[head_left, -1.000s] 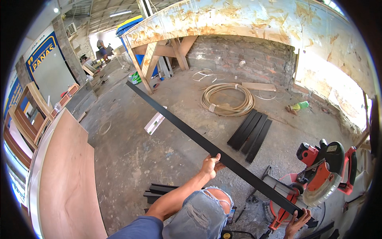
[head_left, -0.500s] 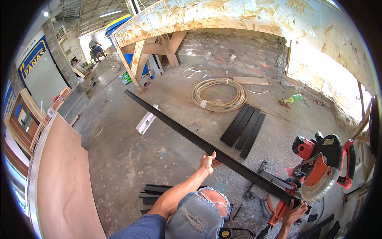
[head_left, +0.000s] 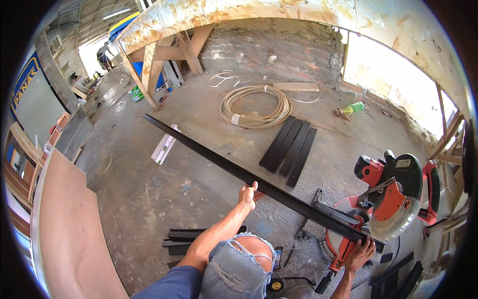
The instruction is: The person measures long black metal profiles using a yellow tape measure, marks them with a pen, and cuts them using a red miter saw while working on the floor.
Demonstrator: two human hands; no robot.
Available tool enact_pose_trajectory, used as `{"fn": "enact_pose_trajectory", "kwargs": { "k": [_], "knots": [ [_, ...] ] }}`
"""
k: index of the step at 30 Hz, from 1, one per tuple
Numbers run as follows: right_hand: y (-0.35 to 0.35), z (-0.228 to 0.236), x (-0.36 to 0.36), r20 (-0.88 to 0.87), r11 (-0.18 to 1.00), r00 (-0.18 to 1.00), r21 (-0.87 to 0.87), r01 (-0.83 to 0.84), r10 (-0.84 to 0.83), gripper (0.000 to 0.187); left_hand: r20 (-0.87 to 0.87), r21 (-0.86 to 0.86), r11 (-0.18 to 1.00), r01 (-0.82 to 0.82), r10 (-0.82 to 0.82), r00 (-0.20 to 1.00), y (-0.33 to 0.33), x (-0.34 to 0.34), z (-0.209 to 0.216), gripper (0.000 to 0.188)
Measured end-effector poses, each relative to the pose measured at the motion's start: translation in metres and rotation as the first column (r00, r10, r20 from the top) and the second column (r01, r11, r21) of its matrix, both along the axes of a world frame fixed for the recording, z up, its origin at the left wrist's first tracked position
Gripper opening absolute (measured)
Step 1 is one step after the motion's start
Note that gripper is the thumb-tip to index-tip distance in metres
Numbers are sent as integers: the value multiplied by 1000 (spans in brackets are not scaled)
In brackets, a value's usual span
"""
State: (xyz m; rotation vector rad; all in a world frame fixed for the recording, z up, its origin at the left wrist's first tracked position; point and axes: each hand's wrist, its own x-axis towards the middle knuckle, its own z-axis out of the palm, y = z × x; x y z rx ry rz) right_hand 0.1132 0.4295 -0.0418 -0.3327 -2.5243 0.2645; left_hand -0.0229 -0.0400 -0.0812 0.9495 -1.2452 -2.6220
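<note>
A long black metal profile (head_left: 214,158) runs slantwise across the middle, its far end up at the left and its near end at the right. Around its middle, my left hand (head_left: 248,194) is closed with the thumb on top. My right hand (head_left: 360,254) grips the near end, fingers over its edge. That end lies across the base of a red and black mitre saw (head_left: 343,244). The saw's head, with its round blade guard (head_left: 396,219), is raised beside the profile.
Several short black pieces (head_left: 289,149) lie on the floor beyond the profile, near a coiled hose (head_left: 229,107). More black pieces (head_left: 184,234) are by my left arm. A white and green box (head_left: 164,147) lies at left, beside a wooden panel (head_left: 69,219). A tape measure (head_left: 276,285) rests near my knee.
The whole scene has shifted up and left in the picture as my view turned. Both hands keep their hold on the profile, which stays across the saw base.
</note>
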Motion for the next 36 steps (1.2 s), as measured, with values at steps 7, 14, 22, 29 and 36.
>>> {"fn": "enact_pose_trajectory", "kwargs": {
  "k": [7,14,22,29,36],
  "knots": [
    [4,3,0,14,998,1000,-59,-16,17,37,-23,38,999,40,-39,999,1,0,0,22],
    [10,-10,5,7,998,999,22,51,-51,37,-35,64,995,82,-80,996,7,9,4,26],
    [52,-17,2,-96,988,988,80,131,-123,31,44,49,975,217,-219,975,38,3,-6,13],
    [74,-7,1,-34,976,976,-56,211,-213,44,74,57,936,348,-351,933,57,20,12,11],
    [96,-12,6,-2,973,978,-109,206,-207,47,107,65,926,373,-378,920,68,26,5,15]
  ]
}}
